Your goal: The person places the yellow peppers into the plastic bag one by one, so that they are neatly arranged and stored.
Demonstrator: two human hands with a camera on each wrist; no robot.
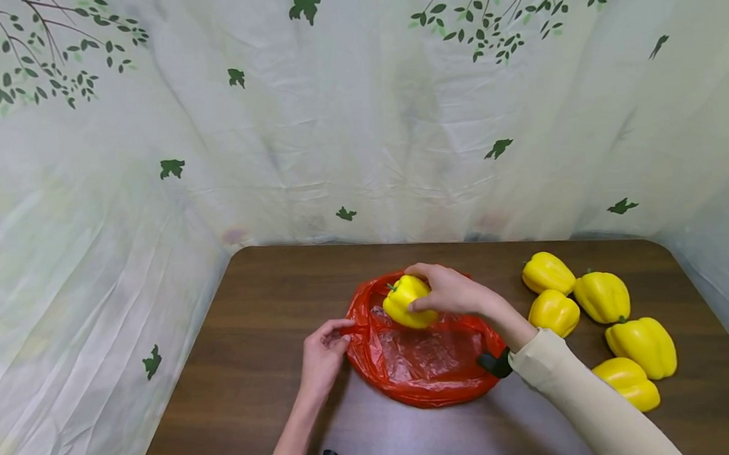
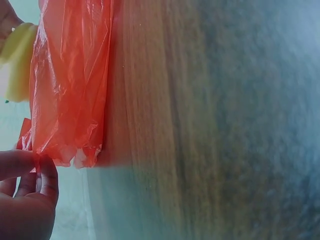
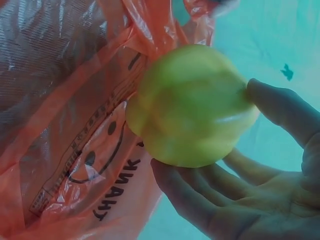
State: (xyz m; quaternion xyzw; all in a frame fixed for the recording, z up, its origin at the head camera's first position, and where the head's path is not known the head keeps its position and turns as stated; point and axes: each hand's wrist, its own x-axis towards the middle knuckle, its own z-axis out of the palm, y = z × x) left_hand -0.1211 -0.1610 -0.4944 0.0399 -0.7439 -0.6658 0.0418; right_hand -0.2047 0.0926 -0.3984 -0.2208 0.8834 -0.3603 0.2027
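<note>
A red plastic bag [image 1: 437,393] stands with its mouth spread wide at the middle of the table. My left hand [image 1: 323,355] pinches the left edge of the bag between thumb and fingers; the left wrist view shows the same hand [image 2: 30,200] at the gathered red film [image 2: 70,90]. Over the bag's mouth, my right hand [image 1: 446,288] grips a yellow bell pepper [image 1: 406,301], its green stem to the left. In the right wrist view, thumb and fingertips hold the pepper [image 3: 195,110] beside the bag's printed wall [image 3: 115,165]. The bag's bottom is hidden.
Several more yellow bell peppers [image 1: 602,296] lie in a group at the right of the brown wooden table [image 1: 268,289]. A pale curtain with a leaf print [image 1: 365,130] hangs behind the table and at both sides.
</note>
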